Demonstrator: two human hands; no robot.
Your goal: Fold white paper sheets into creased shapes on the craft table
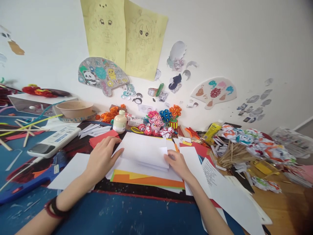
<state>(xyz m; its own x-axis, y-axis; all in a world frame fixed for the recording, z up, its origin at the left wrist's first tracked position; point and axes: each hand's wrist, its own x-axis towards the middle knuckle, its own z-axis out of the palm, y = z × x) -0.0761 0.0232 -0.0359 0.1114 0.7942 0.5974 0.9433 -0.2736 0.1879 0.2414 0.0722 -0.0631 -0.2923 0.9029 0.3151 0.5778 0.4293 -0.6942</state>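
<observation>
A: I'm on the head cam, remote. Your R hand first: status?

B: R hand [178, 163] grasping. Thumb & fingers pinch the R edge of the white sheet [144, 148], small corner poking up at the tips.

A: And L hand?

B: L hand [104, 153] not closed on anything I can see. Thumb & fingers spread apart, thumb tip at the sheet's L edge. Can't tell from my feed if it's pressing.

A: Sheet posn., pls.

B: Between both sets of fingers. Looks bent over on itself; can't confirm a crease. Its near edge sits raised above the paper below.

A: Directly under?

B: More white paper, then orange and yellow sheets [151, 183] showing on the near side of the fingers.

A: Around L fingers?

B: Red paper [96, 140] just beside them; capped bottle [119, 122] upright just beyond the tips. Power strip [55, 142] well out to their L, blue tool [46, 176] a bit nearer me.

A: R side?

B: Printed page [209, 174] to the R of the R fingers. Pink flowers [156, 119] well beyond both hands, nr. the wall. Noted & logged as seen.
</observation>
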